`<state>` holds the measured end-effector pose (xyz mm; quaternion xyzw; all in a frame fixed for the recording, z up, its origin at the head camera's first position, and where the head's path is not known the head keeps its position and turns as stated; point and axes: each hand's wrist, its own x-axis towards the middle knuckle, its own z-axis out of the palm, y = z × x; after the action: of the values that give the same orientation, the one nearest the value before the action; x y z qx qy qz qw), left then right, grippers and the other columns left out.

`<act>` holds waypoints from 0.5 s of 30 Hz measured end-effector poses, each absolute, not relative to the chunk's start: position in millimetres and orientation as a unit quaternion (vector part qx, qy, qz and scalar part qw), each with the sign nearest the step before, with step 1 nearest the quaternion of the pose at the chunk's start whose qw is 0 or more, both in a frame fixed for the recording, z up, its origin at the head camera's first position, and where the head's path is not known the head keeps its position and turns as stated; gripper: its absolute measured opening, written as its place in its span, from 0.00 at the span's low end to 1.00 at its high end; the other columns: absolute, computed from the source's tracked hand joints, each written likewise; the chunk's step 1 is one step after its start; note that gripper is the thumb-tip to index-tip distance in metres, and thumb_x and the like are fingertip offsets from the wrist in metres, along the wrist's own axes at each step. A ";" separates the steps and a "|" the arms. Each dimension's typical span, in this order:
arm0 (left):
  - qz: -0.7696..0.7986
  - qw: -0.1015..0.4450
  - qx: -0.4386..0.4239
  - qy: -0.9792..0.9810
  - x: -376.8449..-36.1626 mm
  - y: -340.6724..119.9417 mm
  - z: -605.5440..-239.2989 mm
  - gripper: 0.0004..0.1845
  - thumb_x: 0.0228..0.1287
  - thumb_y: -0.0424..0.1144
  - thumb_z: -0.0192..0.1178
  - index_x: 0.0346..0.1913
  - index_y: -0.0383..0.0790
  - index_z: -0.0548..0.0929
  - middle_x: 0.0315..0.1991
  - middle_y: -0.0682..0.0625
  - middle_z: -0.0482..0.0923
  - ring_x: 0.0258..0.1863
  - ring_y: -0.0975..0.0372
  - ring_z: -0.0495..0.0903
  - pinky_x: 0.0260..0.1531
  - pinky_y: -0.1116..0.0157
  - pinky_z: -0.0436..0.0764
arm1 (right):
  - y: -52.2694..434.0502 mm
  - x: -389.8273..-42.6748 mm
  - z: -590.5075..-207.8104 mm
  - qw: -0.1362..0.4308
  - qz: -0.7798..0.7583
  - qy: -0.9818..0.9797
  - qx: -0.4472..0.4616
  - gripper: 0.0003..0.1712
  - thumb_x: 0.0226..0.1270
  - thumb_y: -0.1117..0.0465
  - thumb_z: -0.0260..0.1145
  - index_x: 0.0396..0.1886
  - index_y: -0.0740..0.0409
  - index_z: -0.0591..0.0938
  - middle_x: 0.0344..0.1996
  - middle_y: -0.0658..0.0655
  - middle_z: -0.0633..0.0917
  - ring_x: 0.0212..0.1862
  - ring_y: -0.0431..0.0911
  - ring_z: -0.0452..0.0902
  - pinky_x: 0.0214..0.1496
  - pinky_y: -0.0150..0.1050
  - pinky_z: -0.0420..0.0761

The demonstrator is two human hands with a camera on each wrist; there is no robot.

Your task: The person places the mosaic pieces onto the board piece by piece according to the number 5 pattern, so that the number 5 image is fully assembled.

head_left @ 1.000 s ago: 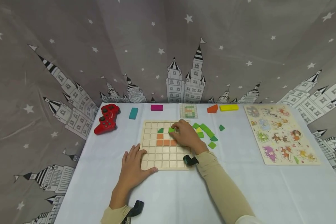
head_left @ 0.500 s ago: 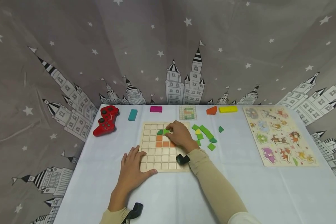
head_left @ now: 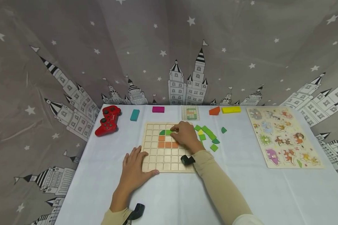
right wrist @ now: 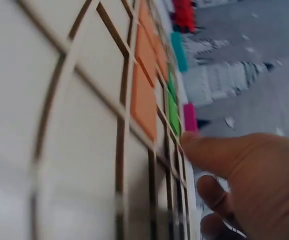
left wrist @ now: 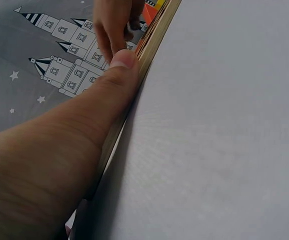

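My right hand is over the upper part of the wooden grid board, its thumb and index finger curled at the right edge of a green square tile. That tile lies beside a dark green rounded tile. Below them sit orange square tiles. In the right wrist view the thumb tip meets the end of the green tile; the index fingertip is hidden there. My left hand rests with spread fingers on the board's left edge, and its thumb lies along the near edge.
Loose green tiles and a yellow one lie right of the board. A pattern card stands behind it. Further out are a red game controller, teal, magenta, orange and yellow blocks, and an animal puzzle.
My right hand has moved left with the green square tile, which now sits against the dark green rounded tile. Lately its fingers have shifted slightly right. The left hand has stayed in place.
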<state>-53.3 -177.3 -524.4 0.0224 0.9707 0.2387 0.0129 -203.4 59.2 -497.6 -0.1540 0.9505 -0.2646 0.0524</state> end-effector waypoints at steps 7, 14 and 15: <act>0.245 0.015 0.021 0.969 -52.3 -172.1 -524.6 0.49 0.44 0.73 0.72 0.63 0.42 0.74 0.79 0.37 0.59 0.81 0.41 0.51 0.76 0.35 0.46 | 125.7 -173.9 -503.9 0.006 -0.366 0.927 -0.081 0.13 0.72 0.53 0.68 0.50 0.52 0.89 0.42 0.56 0.84 0.45 0.51 0.78 0.50 0.47 0.80; 0.238 0.002 0.022 0.971 -54.6 -174.4 -522.8 0.49 0.43 0.72 0.73 0.62 0.42 0.74 0.78 0.36 0.59 0.80 0.40 0.52 0.76 0.34 0.47 | 192.3 -135.4 -504.1 -0.025 -0.323 0.945 -0.038 0.14 0.68 0.54 0.71 0.48 0.57 0.88 0.40 0.57 0.84 0.40 0.48 0.74 0.43 0.42 0.73; 0.238 0.004 0.021 0.971 -54.9 -175.2 -523.0 0.49 0.43 0.72 0.73 0.62 0.42 0.74 0.78 0.36 0.59 0.80 0.40 0.52 0.75 0.34 0.47 | 199.0 -131.0 -504.8 -0.027 -0.316 0.948 -0.033 0.14 0.68 0.54 0.72 0.47 0.57 0.88 0.40 0.57 0.84 0.39 0.48 0.74 0.43 0.43 0.73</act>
<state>-54.9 -175.2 -523.0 0.0206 0.9710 0.2380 0.0042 -131.0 199.0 -504.8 -0.0334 0.9477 -0.3163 -0.0273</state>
